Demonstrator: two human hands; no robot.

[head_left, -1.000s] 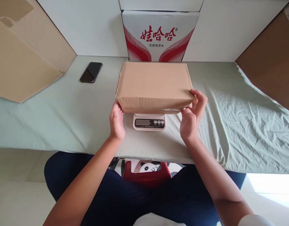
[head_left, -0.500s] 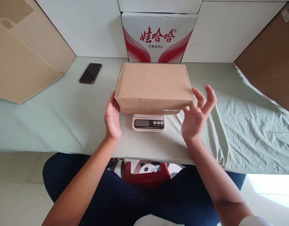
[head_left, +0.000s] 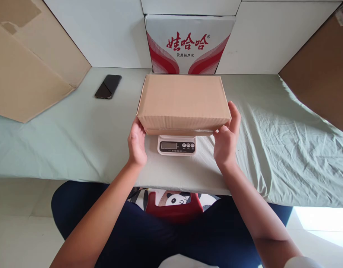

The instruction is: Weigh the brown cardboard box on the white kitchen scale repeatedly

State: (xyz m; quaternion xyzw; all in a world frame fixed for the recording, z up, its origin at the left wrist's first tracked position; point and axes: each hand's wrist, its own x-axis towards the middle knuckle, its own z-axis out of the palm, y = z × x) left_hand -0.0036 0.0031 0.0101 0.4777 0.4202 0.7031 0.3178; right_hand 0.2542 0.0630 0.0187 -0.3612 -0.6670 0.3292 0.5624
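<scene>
Brown cardboard, front and centre: a closed cardboard box point(head_left: 183, 100) sits on top of a small white kitchen scale point(head_left: 176, 144), whose display and buttons peek out from under the box's near edge. Both hands are at the box. Left hand point(head_left: 137, 143) is at the near left corner, palm turned in toward the side of the box, fingers mostly tucked out of sight behind that corner, so how firmly they press is hard to tell. Right hand point(head_left: 226, 137) is at the near right corner, fingers held together and extended up along the right side wall, thumb near the bottom edge; it touches the box, flat against it rather than wrapped around it. The box looks level, squarely over the scale, its long side facing the person.

All of it rests on a table covered by a pale green cloth point(head_left: 62, 134), creased on the right. A black phone point(head_left: 108, 86) lies face up, well apart to the far left. Behind the box, against the white wall, stands a white carton with red swirls and red lettering point(head_left: 189, 42). A big sheet of cardboard point(head_left: 26, 70) leans in at the left, another brown panel point(head_left: 322, 74) at the right. Below the table edge, dark trousers and a red stool with a panda print point(head_left: 175, 203)
</scene>
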